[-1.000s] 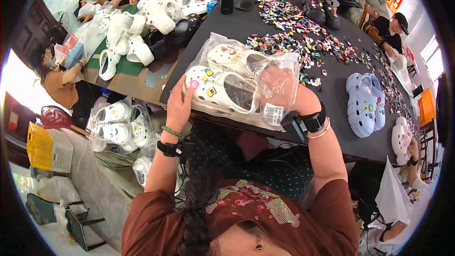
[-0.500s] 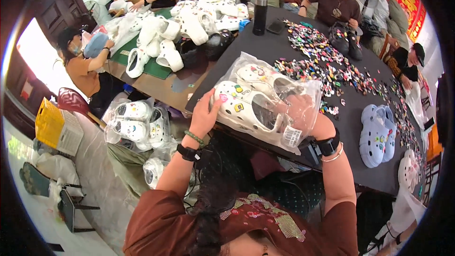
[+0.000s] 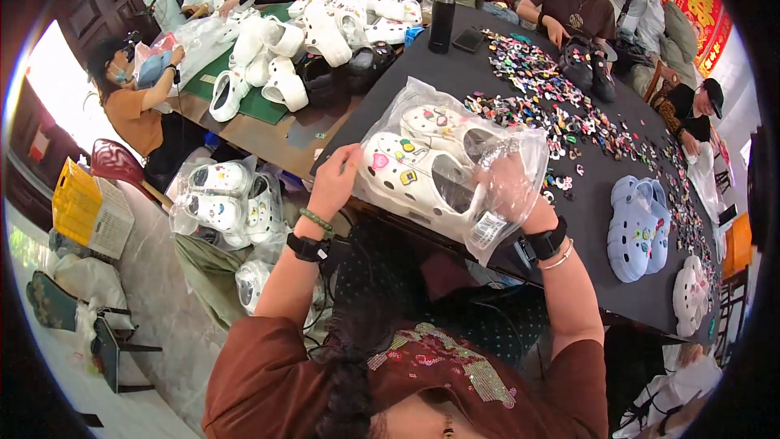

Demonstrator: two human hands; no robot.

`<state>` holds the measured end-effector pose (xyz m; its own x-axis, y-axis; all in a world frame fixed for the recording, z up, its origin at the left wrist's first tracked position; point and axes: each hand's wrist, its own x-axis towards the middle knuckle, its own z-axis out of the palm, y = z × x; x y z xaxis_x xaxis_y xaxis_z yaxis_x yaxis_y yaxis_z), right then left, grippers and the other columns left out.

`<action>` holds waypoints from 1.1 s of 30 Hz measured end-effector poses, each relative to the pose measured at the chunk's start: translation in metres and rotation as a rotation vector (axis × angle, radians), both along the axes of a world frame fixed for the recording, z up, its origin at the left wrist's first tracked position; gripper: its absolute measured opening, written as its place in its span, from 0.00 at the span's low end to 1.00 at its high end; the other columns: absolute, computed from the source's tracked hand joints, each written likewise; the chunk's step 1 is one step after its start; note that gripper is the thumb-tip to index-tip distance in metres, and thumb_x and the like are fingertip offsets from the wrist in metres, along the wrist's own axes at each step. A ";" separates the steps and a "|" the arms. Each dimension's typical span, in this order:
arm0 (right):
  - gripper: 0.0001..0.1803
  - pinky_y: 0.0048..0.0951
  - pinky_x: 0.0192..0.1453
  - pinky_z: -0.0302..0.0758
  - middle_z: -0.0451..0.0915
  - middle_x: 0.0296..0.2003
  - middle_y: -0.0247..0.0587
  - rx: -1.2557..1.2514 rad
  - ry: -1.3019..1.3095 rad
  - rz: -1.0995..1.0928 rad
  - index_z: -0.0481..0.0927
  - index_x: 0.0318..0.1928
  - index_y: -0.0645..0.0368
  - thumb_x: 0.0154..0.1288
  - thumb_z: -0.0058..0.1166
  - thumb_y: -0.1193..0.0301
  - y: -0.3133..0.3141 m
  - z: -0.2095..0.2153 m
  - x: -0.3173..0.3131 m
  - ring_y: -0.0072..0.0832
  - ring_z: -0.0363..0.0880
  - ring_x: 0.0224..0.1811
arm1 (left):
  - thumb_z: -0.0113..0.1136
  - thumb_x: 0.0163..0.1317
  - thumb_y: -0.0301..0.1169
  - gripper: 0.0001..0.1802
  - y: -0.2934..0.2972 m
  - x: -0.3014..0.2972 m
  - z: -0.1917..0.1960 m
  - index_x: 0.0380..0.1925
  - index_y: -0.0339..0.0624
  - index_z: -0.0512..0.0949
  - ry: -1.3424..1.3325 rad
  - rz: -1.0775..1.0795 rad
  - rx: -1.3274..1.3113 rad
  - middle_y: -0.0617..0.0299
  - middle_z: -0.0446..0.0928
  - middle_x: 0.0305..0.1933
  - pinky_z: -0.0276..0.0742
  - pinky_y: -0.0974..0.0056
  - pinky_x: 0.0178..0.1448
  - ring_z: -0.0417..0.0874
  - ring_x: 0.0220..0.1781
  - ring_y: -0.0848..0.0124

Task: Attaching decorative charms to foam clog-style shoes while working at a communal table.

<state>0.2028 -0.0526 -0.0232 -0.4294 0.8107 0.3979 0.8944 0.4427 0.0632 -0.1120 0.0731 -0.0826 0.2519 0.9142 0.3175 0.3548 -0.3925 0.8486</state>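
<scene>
I hold a clear plastic bag (image 3: 455, 114) over the near edge of the black table (image 3: 593, 228). Inside it lies a pair of white clogs (image 3: 406, 167) studded with small coloured charms. My left hand (image 3: 335, 181) grips the bag's left end from outside. My right hand (image 3: 508, 191) is pushed inside the bag's right end, its fingers against the clogs under the plastic. Both wrists wear dark bands.
A light blue pair of clogs (image 3: 638, 228) lies to the right, and a white pair (image 3: 691, 297) beyond it. Loose charms (image 3: 561, 106) cover the table's middle. Bagged clogs (image 3: 219, 203) pile on the floor at left. Other people sit around a second table heaped with white clogs (image 3: 309, 32).
The view has shifted, so the bag sits lower and more central. Both hands keep hold of the bag, and my right hand remains inside it.
</scene>
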 end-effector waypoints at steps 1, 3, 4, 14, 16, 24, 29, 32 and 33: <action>0.10 0.43 0.49 0.66 0.74 0.30 0.38 0.020 0.044 0.026 0.81 0.34 0.51 0.47 0.59 0.71 -0.003 0.002 0.001 0.39 0.75 0.38 | 0.54 0.71 0.44 0.23 0.001 -0.002 0.002 0.53 0.36 0.78 -0.036 0.004 -0.030 0.48 0.82 0.48 0.74 0.61 0.58 0.83 0.52 0.60; 0.10 0.43 0.52 0.65 0.74 0.31 0.37 0.065 0.132 0.083 0.79 0.34 0.54 0.47 0.56 0.73 -0.012 0.009 0.000 0.38 0.74 0.39 | 0.52 0.73 0.44 0.23 0.003 -0.006 0.006 0.54 0.35 0.78 -0.027 0.011 0.019 0.50 0.83 0.49 0.74 0.63 0.58 0.82 0.52 0.65; 0.09 0.43 0.53 0.65 0.75 0.33 0.36 0.039 0.108 0.072 0.77 0.35 0.53 0.49 0.54 0.73 -0.018 0.013 -0.001 0.38 0.75 0.42 | 0.50 0.74 0.44 0.23 0.007 -0.009 0.003 0.55 0.35 0.77 -0.090 -0.017 -0.039 0.53 0.81 0.51 0.73 0.64 0.59 0.80 0.53 0.67; 0.08 0.51 0.68 0.63 0.80 0.39 0.39 0.008 0.011 0.075 0.82 0.35 0.52 0.52 0.56 0.73 -0.073 0.054 -0.016 0.42 0.77 0.50 | 0.51 0.74 0.43 0.23 -0.030 0.010 0.029 0.55 0.34 0.76 -0.567 -0.413 -0.754 0.62 0.81 0.49 0.80 0.67 0.52 0.82 0.45 0.76; 0.07 0.51 0.67 0.64 0.79 0.39 0.39 0.028 0.007 0.072 0.82 0.34 0.52 0.52 0.56 0.73 -0.077 0.057 -0.013 0.41 0.77 0.49 | 0.53 0.73 0.40 0.19 -0.030 0.011 0.028 0.52 0.35 0.78 -0.558 -0.406 -0.722 0.63 0.82 0.46 0.80 0.69 0.50 0.82 0.43 0.77; 0.08 0.47 0.58 0.67 0.78 0.35 0.36 0.051 0.121 0.074 0.80 0.28 0.54 0.43 0.63 0.73 -0.084 0.065 0.000 0.37 0.76 0.39 | 0.58 0.69 0.31 0.09 -0.002 -0.016 0.036 0.39 0.38 0.83 -0.654 0.061 -0.282 0.73 0.78 0.32 0.69 0.75 0.38 0.73 0.32 0.85; 0.07 0.46 0.62 0.65 0.78 0.34 0.38 0.020 0.153 -0.044 0.77 0.26 0.56 0.46 0.63 0.75 -0.093 0.059 0.013 0.37 0.76 0.42 | 0.57 0.70 0.31 0.09 0.032 -0.077 0.028 0.38 0.37 0.82 -0.818 0.284 -0.110 0.73 0.77 0.32 0.70 0.75 0.40 0.73 0.34 0.83; 0.08 0.45 0.59 0.66 0.77 0.32 0.37 0.058 0.167 -0.089 0.76 0.25 0.57 0.46 0.65 0.74 -0.092 0.050 0.016 0.38 0.75 0.39 | 0.56 0.71 0.31 0.09 0.036 -0.113 0.022 0.42 0.36 0.81 -1.048 0.489 -0.052 0.70 0.79 0.36 0.73 0.72 0.44 0.76 0.37 0.79; 0.09 0.44 0.57 0.66 0.77 0.31 0.36 0.065 0.170 -0.108 0.76 0.25 0.58 0.46 0.65 0.74 -0.092 0.051 0.015 0.38 0.75 0.38 | 0.55 0.72 0.31 0.11 0.044 -0.143 0.004 0.45 0.35 0.79 -1.069 0.516 -0.013 0.67 0.80 0.40 0.74 0.70 0.47 0.77 0.40 0.77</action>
